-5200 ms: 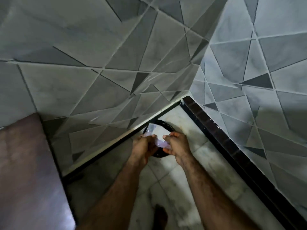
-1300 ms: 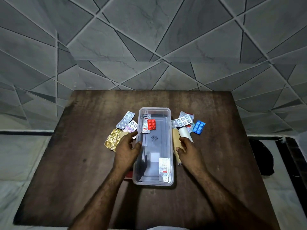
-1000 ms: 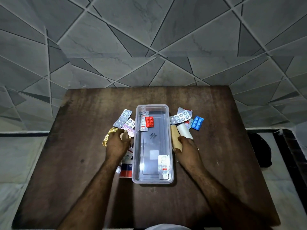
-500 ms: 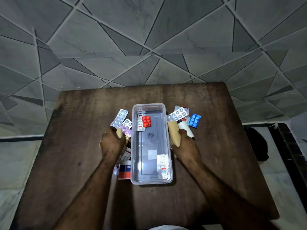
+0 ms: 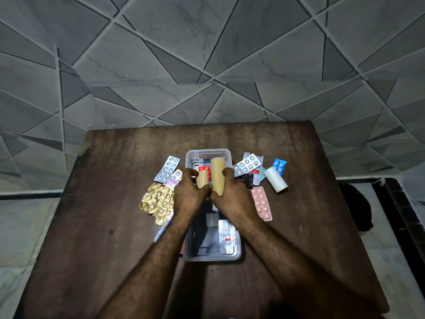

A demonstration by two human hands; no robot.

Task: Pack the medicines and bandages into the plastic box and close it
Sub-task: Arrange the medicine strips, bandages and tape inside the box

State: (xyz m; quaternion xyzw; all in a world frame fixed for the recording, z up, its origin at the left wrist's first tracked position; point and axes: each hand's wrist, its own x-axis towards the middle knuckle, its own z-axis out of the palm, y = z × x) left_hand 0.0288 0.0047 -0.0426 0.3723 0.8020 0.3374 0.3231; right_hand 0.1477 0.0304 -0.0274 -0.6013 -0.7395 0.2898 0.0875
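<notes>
A clear plastic box (image 5: 236, 254) stands open in the middle of the brown table (image 5: 92, 226). Over its far half my left hand (image 5: 187, 196) grips a short tan bandage roll (image 5: 202, 178), and my right hand (image 5: 230, 199) grips a longer tan bandage roll (image 5: 217, 174). Both hands touch each other above the box. Inside lie a red pill strip (image 5: 204, 169) and a white pill strip (image 5: 226, 236). A white bandage roll (image 5: 276, 179) lies right of the box.
Left of the box lie a gold foil strip (image 5: 157, 201) and a silver blister strip (image 5: 167, 168). On its right are a pink strip (image 5: 261, 202), a silver strip (image 5: 247, 164) and a blue strip (image 5: 279, 165). A tiled wall rises behind the table.
Each hand picked up a tan bandage roll from its side of the box and brought it inward; both rolls are now held together over the box.
</notes>
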